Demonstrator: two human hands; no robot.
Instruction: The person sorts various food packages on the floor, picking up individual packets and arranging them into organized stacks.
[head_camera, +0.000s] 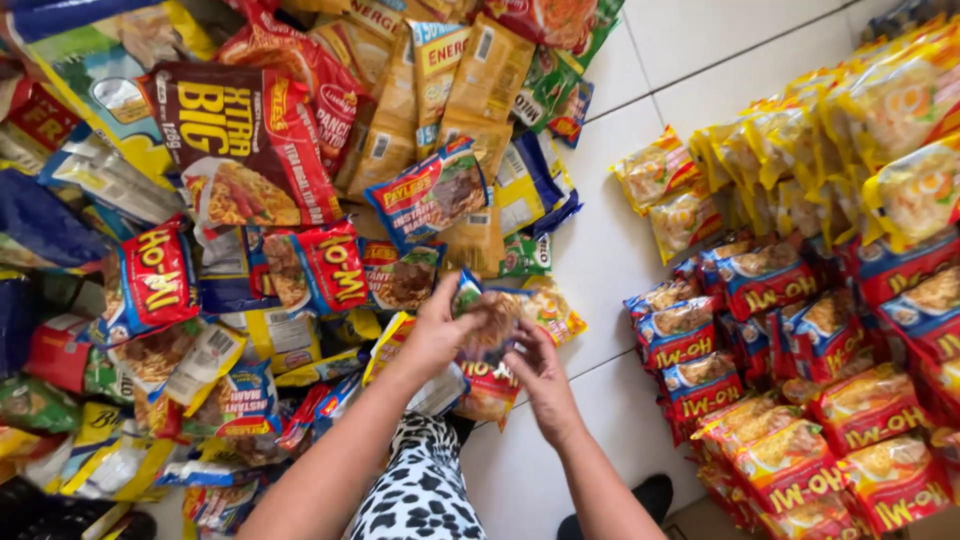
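Both hands are on one noodle packet (492, 322), held up in the middle of the view, just above the near edge of the loose pile (250, 250) on the left. The left hand (440, 325) has its fingers curled round the packet's left side, thumb on top. The right hand (535, 370) pinches it from the near right corner, fingers closed on the wrapper.

My guess is this thing weighs next to nothing. It's thin, crinkly plastic film, kinda slick, with a brittle noodle block inside that'll crack if you squeeze the middle. Best grip looks like the sealed edges or corners, or a flat hold across the block without crushing it.

Off to the right there are sorted rows (800, 330) of red-and-blue and yellow packets on the white tile floor (620, 250), well apart from the pile.
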